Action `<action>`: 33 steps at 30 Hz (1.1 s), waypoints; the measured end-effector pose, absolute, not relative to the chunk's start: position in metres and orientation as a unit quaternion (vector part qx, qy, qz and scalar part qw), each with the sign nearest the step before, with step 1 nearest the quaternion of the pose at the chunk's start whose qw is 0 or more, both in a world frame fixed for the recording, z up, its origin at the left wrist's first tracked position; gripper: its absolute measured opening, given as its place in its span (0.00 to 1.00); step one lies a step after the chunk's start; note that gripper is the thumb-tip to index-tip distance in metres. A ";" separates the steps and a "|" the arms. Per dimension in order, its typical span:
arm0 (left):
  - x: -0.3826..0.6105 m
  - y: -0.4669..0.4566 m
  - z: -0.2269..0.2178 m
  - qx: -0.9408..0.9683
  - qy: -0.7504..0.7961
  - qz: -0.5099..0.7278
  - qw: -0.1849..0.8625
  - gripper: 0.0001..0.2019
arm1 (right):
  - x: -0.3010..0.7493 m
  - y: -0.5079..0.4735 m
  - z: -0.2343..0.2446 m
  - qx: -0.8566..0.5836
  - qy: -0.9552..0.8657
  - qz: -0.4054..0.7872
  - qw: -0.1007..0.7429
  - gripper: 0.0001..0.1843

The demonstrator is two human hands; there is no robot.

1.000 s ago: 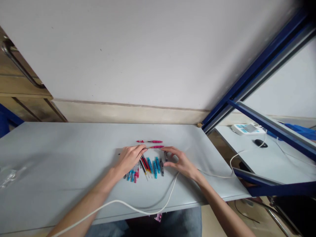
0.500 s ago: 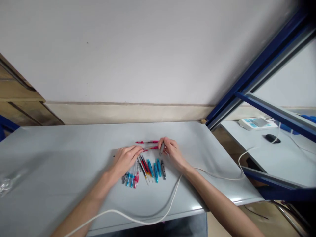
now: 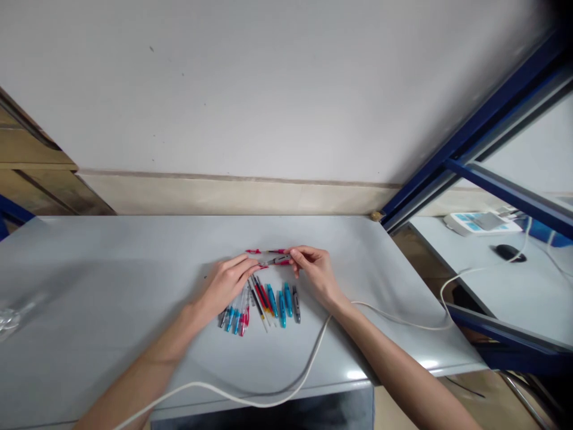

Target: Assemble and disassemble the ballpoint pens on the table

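Observation:
My left hand [image 3: 230, 279] is closed, its fingertips pinching what looks like a clear pen barrel, mostly hidden by the fingers. My right hand [image 3: 313, 269] pinches a grey pen grip piece [image 3: 282, 260], held sideways with its narrow end towards the left fingertips; I cannot tell whether the parts touch. Behind lies a red pen [image 3: 268, 251], and more red shows under the grey piece. In front lie clear barrels [image 3: 237, 313] with coloured ends, ink refills [image 3: 261, 295], several blue grip pieces [image 3: 282, 307] and another grey grip piece [image 3: 296, 304].
A white cable [image 3: 250, 403] loops along the table's front edge and passes under my right forearm. Crumpled clear plastic [image 3: 9, 319] lies at far left. Beyond the blue frame [image 3: 470, 125], a second table bears a black mouse [image 3: 510, 252] and a white device [image 3: 478, 223].
My right hand has tipped the grey grip piece from near upright to sideways and brought it to the left fingertips. The left hand has hardly moved; the view has shifted slightly.

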State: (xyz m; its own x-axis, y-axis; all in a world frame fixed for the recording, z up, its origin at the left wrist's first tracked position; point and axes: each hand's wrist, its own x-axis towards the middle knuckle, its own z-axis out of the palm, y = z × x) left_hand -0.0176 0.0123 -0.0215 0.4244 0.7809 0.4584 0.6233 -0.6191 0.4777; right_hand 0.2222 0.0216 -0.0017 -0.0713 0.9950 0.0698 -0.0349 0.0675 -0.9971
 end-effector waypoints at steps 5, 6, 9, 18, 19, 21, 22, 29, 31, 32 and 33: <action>-0.016 0.010 -0.018 0.842 0.414 0.322 0.123 0.11 | 0.221 0.021 -0.002 -0.441 -0.519 0.535 0.501 0.19; -0.016 0.010 -0.018 0.843 0.411 0.323 0.126 0.11 | 0.220 0.021 -0.003 -0.438 -0.518 0.538 0.500 0.19; -0.015 0.009 -0.016 0.844 0.410 0.319 0.132 0.11 | 0.219 0.021 -0.005 -0.429 -0.516 0.547 0.500 0.19; -0.012 0.005 -0.009 0.843 0.414 0.295 0.173 0.16 | 0.221 0.018 0.002 -0.419 -0.624 0.433 0.498 0.10; -0.011 0.005 -0.008 0.846 0.414 0.288 0.174 0.17 | 0.221 0.017 0.003 -0.412 -0.638 0.418 0.499 0.09; -0.010 0.003 -0.008 0.850 0.409 0.283 0.172 0.19 | 0.221 0.014 0.005 -0.400 -0.667 0.393 0.491 0.08; -0.010 0.002 -0.008 0.851 0.406 0.288 0.170 0.19 | 0.220 0.013 0.005 -0.396 -0.678 0.383 0.486 0.07; -0.012 0.004 -0.010 0.834 0.413 0.330 0.155 0.13 | 0.218 0.011 0.003 -0.407 -0.683 0.379 0.473 0.07; -0.012 0.004 -0.011 0.830 0.418 0.337 0.151 0.12 | 0.218 0.011 0.004 -0.414 -0.678 0.386 0.469 0.07; -0.011 0.004 -0.010 0.829 0.417 0.341 0.152 0.12 | 0.219 0.012 0.005 -0.416 -0.675 0.391 0.468 0.08; -0.011 0.004 -0.010 0.829 0.415 0.342 0.154 0.12 | 0.219 0.012 0.005 -0.418 -0.670 0.397 0.467 0.08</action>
